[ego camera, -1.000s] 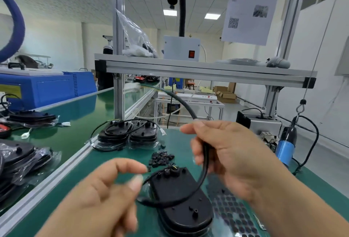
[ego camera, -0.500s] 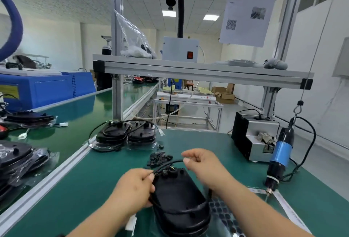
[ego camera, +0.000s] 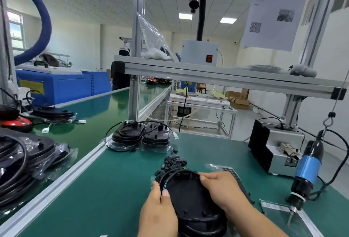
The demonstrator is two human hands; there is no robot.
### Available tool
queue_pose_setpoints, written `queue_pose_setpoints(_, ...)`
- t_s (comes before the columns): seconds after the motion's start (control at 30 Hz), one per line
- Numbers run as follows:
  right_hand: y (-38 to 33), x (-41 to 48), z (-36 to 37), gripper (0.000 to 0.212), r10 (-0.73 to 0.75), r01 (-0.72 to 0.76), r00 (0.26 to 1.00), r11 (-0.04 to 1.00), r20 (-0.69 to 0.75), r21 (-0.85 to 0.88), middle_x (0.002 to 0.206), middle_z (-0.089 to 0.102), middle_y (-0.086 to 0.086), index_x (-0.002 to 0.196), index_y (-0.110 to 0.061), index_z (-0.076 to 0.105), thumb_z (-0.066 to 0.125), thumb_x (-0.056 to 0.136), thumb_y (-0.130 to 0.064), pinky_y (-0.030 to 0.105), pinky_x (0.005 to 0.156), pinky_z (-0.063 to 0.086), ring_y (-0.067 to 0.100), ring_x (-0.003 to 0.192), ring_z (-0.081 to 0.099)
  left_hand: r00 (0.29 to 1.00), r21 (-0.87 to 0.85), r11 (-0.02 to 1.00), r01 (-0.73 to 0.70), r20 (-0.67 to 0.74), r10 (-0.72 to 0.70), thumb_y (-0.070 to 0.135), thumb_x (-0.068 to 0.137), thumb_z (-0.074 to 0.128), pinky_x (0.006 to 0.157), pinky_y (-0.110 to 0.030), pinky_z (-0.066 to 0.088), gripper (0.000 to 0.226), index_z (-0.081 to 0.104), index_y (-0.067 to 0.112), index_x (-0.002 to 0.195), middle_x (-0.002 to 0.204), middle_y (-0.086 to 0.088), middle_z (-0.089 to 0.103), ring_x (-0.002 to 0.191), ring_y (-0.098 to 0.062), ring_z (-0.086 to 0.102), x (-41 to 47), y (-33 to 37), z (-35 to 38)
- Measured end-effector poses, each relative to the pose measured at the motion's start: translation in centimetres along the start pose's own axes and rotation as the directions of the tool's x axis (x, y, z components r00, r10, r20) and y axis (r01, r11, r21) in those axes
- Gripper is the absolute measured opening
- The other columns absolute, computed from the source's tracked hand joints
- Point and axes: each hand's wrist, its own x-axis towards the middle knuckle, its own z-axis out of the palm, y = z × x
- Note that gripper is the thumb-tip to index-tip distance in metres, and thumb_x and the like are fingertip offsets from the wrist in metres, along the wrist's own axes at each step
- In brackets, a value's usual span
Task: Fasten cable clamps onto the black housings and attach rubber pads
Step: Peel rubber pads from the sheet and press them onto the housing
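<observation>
No brand or wording can be read. A QR code and a small grey photo are printed on the white paper sheet [ego camera: 273,10] hung overhead, and a yellow label on the blue machine [ego camera: 62,85] is too blurred to make out.

A smooth, rounded black housing [ego camera: 190,199] of hard plastic, studded with small pegs, is stacked on others on the green matte bench [ego camera: 113,189], directly under both hands. A thin black cable [ego camera: 173,173] is arched over its far edge. The cable is pinched by the curled fingers [ego camera: 166,194] of the left hand [ego camera: 158,212] near its coloured wire ends, and its other side is pinched by the fingers [ego camera: 205,177] of the right hand [ego camera: 221,189].

A loose heap of small, blocky black cable clamps [ego camera: 174,164] is seen just beyond the fingertips. A clear sheet of round dark rubber pads [ego camera: 229,170] lies just beside the right fingers, partly hidden by that hand. Well to the right of them, a blue-and-black power screwdriver [ego camera: 307,168] is hung tip-down from a hook. Far beyond the left fingers, two more housings [ego camera: 130,133] sit in glossy plastic bags.
</observation>
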Motion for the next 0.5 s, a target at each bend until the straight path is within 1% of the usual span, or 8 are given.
queue_pose_setpoints(0.03,-0.6,0.1,0.2,0.012,0.005,-0.005,1.0,0.998,0.008,0.058,0.098,0.075,-0.004,0.091,-0.021,0.077,0.067,0.088,-0.015,0.038,0.093,0.053,0.016,0.098,0.068,1.0,-0.047,0.999,-0.002,-0.022,0.001,0.026,0.103,0.031,0.078,-0.017,0.026,0.049,0.021,0.025,0.151,0.15,0.001,0.038,0.107,-0.01,0.042,0.2,0.2,-0.4)
queue_pose_setpoints(0.1,-2.5,0.5,1.0,0.013,-0.006,-0.002,0.999,0.988,0.049,0.152,0.095,0.075,-0.003,0.093,-0.021,0.078,0.069,0.087,-0.015,0.039,0.092,0.054,0.017,0.093,0.069,0.997,-0.161,0.987,-0.021,-0.073,0.01,0.025,0.102,0.035,0.098,-0.017,0.028,0.047,0.029,0.028,0.148,0.147,0.004,0.041,0.117,-0.009,0.043,0.7,0.2,-1.5)
queue_pose_setpoints(0.13,-3.6,0.6,1.6,0.012,-0.022,0.007,0.997,0.98,0.075,0.201,0.09,0.076,-0.002,0.094,-0.019,0.079,0.07,0.087,-0.014,0.038,0.09,0.056,0.018,0.09,0.071,0.994,-0.222,0.975,-0.031,-0.105,0.008,0.024,0.101,0.038,0.108,-0.024,0.028,0.047,0.031,0.029,0.147,0.147,0.006,0.042,0.123,-0.01,0.043,1.2,0.1,-2.1)
queue_pose_setpoints(0.17,-4.9,0.8,2.4,0.011,-0.044,0.019,0.994,0.969,0.097,0.245,0.086,0.076,-0.001,0.092,-0.017,0.079,0.071,0.085,-0.014,0.036,0.086,0.057,0.018,0.086,0.071,0.989,-0.29,0.956,-0.039,-0.145,-0.003,0.022,0.1,0.04,0.112,-0.031,0.029,0.046,0.035,0.029,0.146,0.146,0.006,0.043,0.128,-0.012,0.043,1.9,-0.2,-2.7)
queue_pose_setpoints(0.27,-8.8,1.4,5.7,0.004,-0.1,0.045,0.983,0.944,0.152,0.327,0.074,0.075,0.003,0.078,-0.015,0.078,0.076,0.081,-0.014,0.026,0.066,0.057,0.016,0.068,0.069,0.97,-0.51,0.857,-0.072,-0.237,-0.06,0.015,0.1,0.045,0.112,-0.041,0.034,0.045,0.04,0.026,0.143,0.143,0.004,0.047,0.127,-0.016,0.046,4.0,-0.8,-5.5)
queue_pose_setpoints(0.37,-12.9,2.2,10.0,0.02,-0.133,0.027,0.959,0.922,0.251,0.386,0.055,0.066,0.002,0.063,-0.013,0.068,0.076,0.081,-0.012,0.016,0.045,0.043,0.01,0.042,0.056,0.941,-0.619,0.773,-0.141,-0.326,-0.09,0.013,0.1,0.044,0.106,-0.034,0.036,0.047,0.037,0.023,0.145,0.142,0.005,0.047,0.117,-0.013,0.051,5.8,-0.9,-9.5)
queue_pose_setpoints(0.43,-16.0,2.2,13.1,0.017,-0.168,-0.026,0.908,0.892,0.384,0.451,0.06,0.066,0.007,0.069,-0.012,0.068,0.07,0.085,-0.007,0.02,0.049,0.048,0.015,0.048,0.058,0.911,-0.643,0.735,-0.214,-0.403,-0.088,0.013,0.1,0.044,0.102,-0.028,0.035,0.048,0.034,0.024,0.146,0.138,0.009,0.047,0.11,-0.006,0.053,6.6,-0.6,-12.9)
queue_pose_setpoints(0.5,-19.0,1.8,16.1,0.009,-0.237,-0.072,0.828,0.854,0.508,0.516,0.074,0.07,0.013,0.085,-0.005,0.071,0.064,0.089,-0.004,0.032,0.064,0.056,0.021,0.062,0.065,0.872,-0.641,0.707,-0.298,-0.484,-0.071,0.013,0.101,0.043,0.102,-0.022,0.033,0.048,0.032,0.025,0.147,0.138,0.014,0.044,0.107,0.001,0.053,6.6,-0.1,-16.5)
